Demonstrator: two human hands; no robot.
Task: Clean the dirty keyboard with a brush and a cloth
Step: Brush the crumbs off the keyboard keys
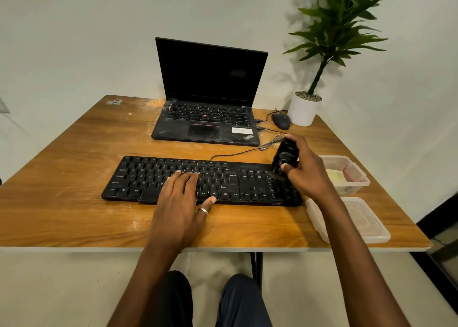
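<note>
From the head camera, looking down over the person's own arms, a black keyboard (138, 178) lies flat across the middle of a wooden table (62, 203), its keys speckled with pale dust.

The left hand (178, 203) lies on the middle of the keyboard. Its fingers are straight and flat across the letter keys, and the thumb, which wears a silver ring (204, 210), sits at the front edge. It holds nothing.

The right hand (307, 170) is over the keyboard's right end, fingers and thumb curled round a black brush (283, 159). The brush stands nearly upright, with its lower end down at the keys beside the number pad.

Behind the keyboard sits an open laptop (208, 103), its screen dark and its palm rest dusty. The keyboard's cable (270, 143) runs back toward the laptop in a loose coil.

Behind the keyboard's right end are a dark mouse (280, 121) and a white plant pot (303, 108).

Just beyond the right end stands a clear plastic tub (357, 168) with something pale yellow inside; I cannot tell whether it is the cloth. The tub's lid (359, 220) lies near the front right corner.
</note>
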